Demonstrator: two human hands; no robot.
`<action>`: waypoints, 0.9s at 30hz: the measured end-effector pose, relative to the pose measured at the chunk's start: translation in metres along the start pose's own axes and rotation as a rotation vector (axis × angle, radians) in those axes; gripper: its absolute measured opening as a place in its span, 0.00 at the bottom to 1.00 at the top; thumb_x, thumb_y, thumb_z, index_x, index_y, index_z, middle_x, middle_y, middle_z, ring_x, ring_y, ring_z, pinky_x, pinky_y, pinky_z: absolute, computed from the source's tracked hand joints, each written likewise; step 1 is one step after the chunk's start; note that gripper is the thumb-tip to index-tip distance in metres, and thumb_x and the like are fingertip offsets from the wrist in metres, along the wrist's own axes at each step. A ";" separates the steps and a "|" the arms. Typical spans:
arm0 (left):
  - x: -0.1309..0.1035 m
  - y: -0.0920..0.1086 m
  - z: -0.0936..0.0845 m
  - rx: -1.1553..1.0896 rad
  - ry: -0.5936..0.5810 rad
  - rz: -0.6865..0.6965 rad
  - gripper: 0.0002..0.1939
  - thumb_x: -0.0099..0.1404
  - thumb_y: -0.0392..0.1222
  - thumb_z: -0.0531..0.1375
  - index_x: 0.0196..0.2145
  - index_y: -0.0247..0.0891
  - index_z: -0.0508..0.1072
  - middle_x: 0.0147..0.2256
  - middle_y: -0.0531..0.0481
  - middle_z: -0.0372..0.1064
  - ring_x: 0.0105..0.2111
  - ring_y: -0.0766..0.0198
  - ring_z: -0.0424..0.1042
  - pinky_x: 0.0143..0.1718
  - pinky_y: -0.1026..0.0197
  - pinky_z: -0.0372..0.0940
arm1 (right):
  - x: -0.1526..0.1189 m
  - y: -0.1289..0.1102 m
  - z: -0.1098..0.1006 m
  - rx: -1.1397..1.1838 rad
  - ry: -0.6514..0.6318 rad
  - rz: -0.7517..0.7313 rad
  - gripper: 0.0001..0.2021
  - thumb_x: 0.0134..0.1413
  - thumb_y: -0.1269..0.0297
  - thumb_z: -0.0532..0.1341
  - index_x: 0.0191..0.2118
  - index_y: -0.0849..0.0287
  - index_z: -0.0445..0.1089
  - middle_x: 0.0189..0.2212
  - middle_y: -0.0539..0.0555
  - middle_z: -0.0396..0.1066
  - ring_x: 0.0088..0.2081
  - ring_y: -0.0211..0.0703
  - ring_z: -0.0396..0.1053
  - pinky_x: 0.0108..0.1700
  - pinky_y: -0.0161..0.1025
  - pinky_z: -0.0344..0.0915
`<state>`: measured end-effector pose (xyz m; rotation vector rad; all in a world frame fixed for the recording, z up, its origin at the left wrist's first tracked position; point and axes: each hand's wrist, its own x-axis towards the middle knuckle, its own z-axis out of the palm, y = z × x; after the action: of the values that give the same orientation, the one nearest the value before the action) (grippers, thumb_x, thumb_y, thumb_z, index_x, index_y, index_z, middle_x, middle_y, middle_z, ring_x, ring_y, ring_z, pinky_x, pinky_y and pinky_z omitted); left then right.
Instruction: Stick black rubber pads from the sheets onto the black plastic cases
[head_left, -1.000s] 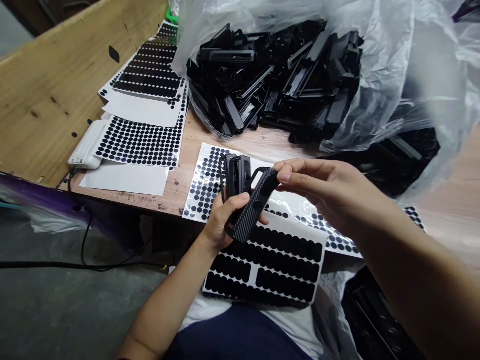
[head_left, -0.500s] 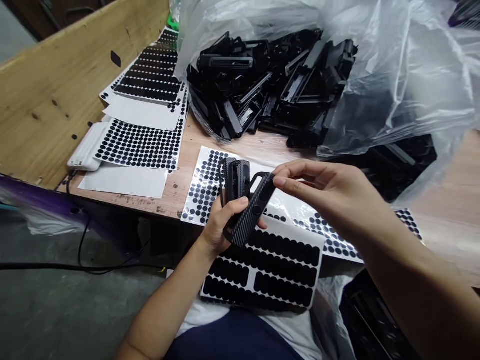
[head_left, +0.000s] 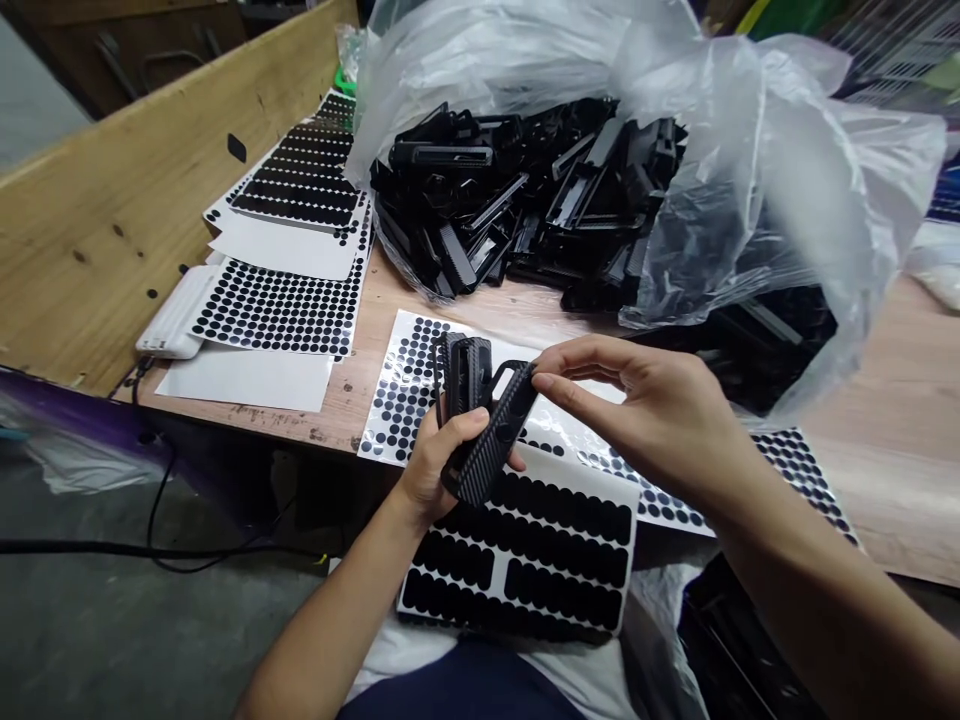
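Note:
My left hand is closed around several black carbon-patterned plastic parts, its thumb lying across them. The frontmost part is tilted, with a rectangular cut-out near its upper end and dark round spots on its face. At that upper end my right hand pinches with thumb and index finger. Whether a small sticker sits in the pinch I cannot make out. Below the hands, a sheet with rows of black scalloped stickers lies on my lap. Behind them, on the table edge, lies a white sheet of black round stickers.
A clear plastic bag full of black plastic parts takes up the table's back middle. At left, more dot sheets, a white power strip and a wooden board line the side. A bag of dark parts is at lower right.
The camera view has shifted slightly, so the table appears lower. Both hands keep nearly the same hold, the right still pinching the upper end of the front part.

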<state>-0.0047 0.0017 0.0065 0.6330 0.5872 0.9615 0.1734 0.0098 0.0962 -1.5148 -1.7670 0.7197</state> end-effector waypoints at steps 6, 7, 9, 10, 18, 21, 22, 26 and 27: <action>-0.001 0.001 0.001 -0.012 0.009 0.010 0.18 0.62 0.54 0.65 0.36 0.33 0.75 0.23 0.45 0.76 0.24 0.58 0.75 0.30 0.60 0.65 | -0.003 -0.004 0.002 -0.036 0.026 -0.066 0.07 0.59 0.58 0.66 0.35 0.54 0.78 0.34 0.53 0.81 0.37 0.50 0.78 0.45 0.48 0.73; -0.001 0.001 0.002 -0.013 0.013 0.008 0.18 0.62 0.54 0.66 0.36 0.33 0.74 0.23 0.46 0.76 0.24 0.59 0.75 0.30 0.60 0.65 | -0.003 -0.005 0.002 -0.046 0.030 -0.077 0.06 0.60 0.58 0.66 0.36 0.54 0.78 0.34 0.53 0.81 0.37 0.50 0.78 0.45 0.48 0.73; -0.001 0.001 0.002 -0.014 0.017 0.005 0.18 0.61 0.54 0.66 0.36 0.34 0.74 0.23 0.46 0.75 0.23 0.59 0.75 0.29 0.61 0.65 | -0.004 -0.005 0.003 -0.066 0.040 -0.097 0.05 0.60 0.60 0.65 0.36 0.54 0.78 0.35 0.53 0.82 0.37 0.50 0.79 0.45 0.48 0.74; -0.001 0.001 0.002 -0.011 0.016 0.004 0.18 0.61 0.54 0.66 0.36 0.34 0.74 0.23 0.46 0.75 0.24 0.59 0.75 0.29 0.60 0.65 | -0.005 -0.005 0.003 -0.075 0.048 -0.106 0.05 0.61 0.60 0.65 0.36 0.54 0.77 0.35 0.53 0.82 0.37 0.50 0.79 0.45 0.48 0.74; -0.002 0.001 0.002 0.002 0.031 0.002 0.19 0.61 0.54 0.66 0.38 0.33 0.74 0.23 0.46 0.76 0.25 0.57 0.77 0.30 0.60 0.67 | -0.010 -0.001 0.008 -0.178 0.083 -0.203 0.04 0.64 0.63 0.63 0.37 0.54 0.76 0.35 0.54 0.81 0.37 0.50 0.79 0.43 0.48 0.74; -0.001 0.003 0.003 -0.011 0.092 -0.007 0.21 0.58 0.54 0.69 0.38 0.33 0.75 0.25 0.47 0.76 0.24 0.59 0.76 0.29 0.62 0.67 | -0.010 0.003 0.012 -0.239 0.227 -0.273 0.07 0.63 0.61 0.64 0.44 0.56 0.75 0.51 0.64 0.75 0.52 0.58 0.76 0.50 0.54 0.74; -0.001 0.004 0.003 -0.019 0.125 -0.013 0.22 0.56 0.54 0.70 0.39 0.32 0.75 0.26 0.47 0.76 0.24 0.60 0.76 0.28 0.63 0.67 | -0.010 0.005 0.014 -0.229 0.269 -0.288 0.13 0.61 0.60 0.66 0.49 0.57 0.73 0.57 0.67 0.71 0.57 0.61 0.72 0.53 0.55 0.73; -0.002 0.009 0.003 0.011 0.215 -0.067 0.22 0.53 0.53 0.72 0.39 0.33 0.78 0.29 0.48 0.78 0.25 0.61 0.76 0.28 0.63 0.70 | -0.002 0.014 0.016 0.003 0.083 -0.201 0.32 0.56 0.56 0.71 0.64 0.55 0.63 0.62 0.64 0.67 0.62 0.56 0.67 0.63 0.55 0.67; -0.002 0.010 0.000 0.036 0.199 -0.085 0.21 0.54 0.52 0.73 0.39 0.34 0.79 0.30 0.47 0.79 0.27 0.60 0.77 0.32 0.62 0.73 | 0.001 0.015 0.015 0.067 0.056 -0.121 0.34 0.55 0.55 0.71 0.64 0.56 0.63 0.62 0.64 0.67 0.62 0.55 0.68 0.64 0.54 0.66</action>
<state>-0.0105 0.0040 0.0140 0.5430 0.8030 0.9414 0.1707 0.0135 0.0754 -1.3581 -1.7589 0.6629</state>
